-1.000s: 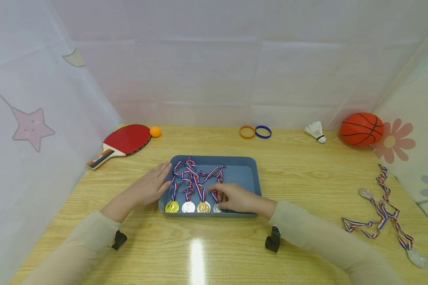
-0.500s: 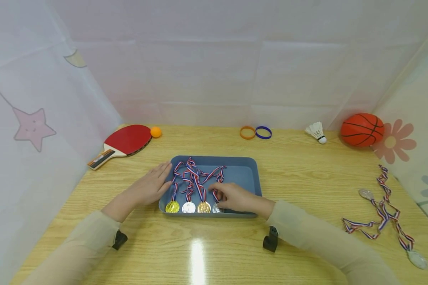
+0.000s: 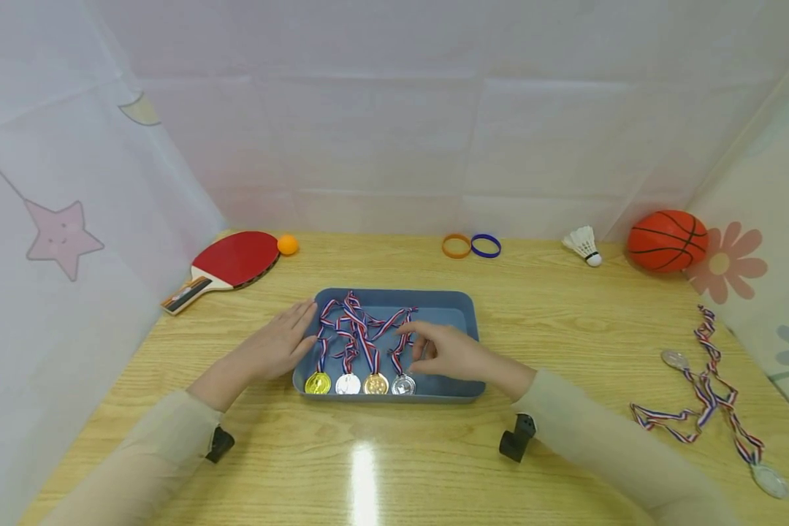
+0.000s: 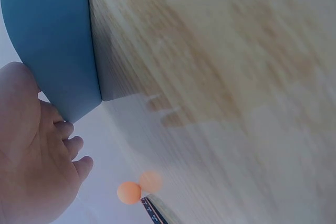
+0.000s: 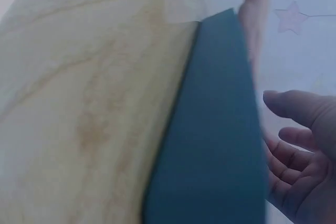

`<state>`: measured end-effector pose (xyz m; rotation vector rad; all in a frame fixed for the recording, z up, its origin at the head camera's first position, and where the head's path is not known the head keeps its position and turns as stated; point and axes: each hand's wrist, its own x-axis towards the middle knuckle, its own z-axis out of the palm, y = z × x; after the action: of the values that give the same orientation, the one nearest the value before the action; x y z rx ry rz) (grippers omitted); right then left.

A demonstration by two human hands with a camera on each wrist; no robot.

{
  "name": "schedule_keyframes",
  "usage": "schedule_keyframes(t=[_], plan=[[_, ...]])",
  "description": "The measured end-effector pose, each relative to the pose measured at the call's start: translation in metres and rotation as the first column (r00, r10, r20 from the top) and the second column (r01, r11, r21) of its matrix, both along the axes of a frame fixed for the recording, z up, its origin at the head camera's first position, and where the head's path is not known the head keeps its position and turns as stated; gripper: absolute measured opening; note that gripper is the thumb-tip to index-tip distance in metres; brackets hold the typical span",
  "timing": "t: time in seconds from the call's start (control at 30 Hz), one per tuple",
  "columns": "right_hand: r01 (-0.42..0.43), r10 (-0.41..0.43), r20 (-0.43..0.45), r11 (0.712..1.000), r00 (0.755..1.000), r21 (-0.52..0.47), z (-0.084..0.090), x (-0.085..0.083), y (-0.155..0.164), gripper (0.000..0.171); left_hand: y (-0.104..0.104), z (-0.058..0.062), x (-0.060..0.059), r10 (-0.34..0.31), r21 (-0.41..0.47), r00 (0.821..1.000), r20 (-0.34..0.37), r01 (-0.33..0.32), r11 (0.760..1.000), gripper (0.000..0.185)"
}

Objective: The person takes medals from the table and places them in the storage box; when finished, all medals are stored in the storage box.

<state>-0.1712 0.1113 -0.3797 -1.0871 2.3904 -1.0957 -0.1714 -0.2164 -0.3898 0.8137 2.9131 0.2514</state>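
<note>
Both wrist views are blurred and show little: the left one catches only a corner of the blue tray [image 4: 50, 51], part of the left hand [image 4: 31, 166] and an orange ball [image 4: 128, 192]; the right one shows the tray's wall [image 5: 215, 145] and the right hand's fingers [image 5: 294, 140], loosely spread with nothing between them. The medals cannot be seen in either.

From the head view, the tray [image 3: 463, 310] sits mid-table [image 3: 565, 321]. Four medals [image 3: 360, 383] lie in a row along its near wall, gold, silver, gold, silver, their red, white and blue ribbons [image 3: 358, 329] tangled toward the far side. The left hand [image 3: 277, 345] lies flat, fingers straight, against the tray's left edge. The right hand [image 3: 450, 354] hovers over the tray just beside the right-most medal [image 3: 404, 384], its grip relaxed and holding nothing.

More medals [image 3: 710, 398] lie well apart at the right, the nearest one [image 3: 771, 480] hard to make out.
</note>
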Motion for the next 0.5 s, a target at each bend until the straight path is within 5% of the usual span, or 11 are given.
schedule_keyframes(t=[0.27, 0.5], plan=[[0.085, -0.08, 0.052, 0.989, 0.995, -0.125, 0.035, 0.008, 0.049, 0.054, 0.002, 0.003, 0.001, 0.007, -0.002, 1.0, 0.006, -0.007, 1.0, 0.061], [0.222, -0.231, -0.048, 0.964, 0.972, -0.145, 0.057, 0.019, 0.104, 0.051, 0.001, 0.0, -0.001, 0.011, -0.001, 1.0, 0.004, -0.011, 1.0, 0.062]])
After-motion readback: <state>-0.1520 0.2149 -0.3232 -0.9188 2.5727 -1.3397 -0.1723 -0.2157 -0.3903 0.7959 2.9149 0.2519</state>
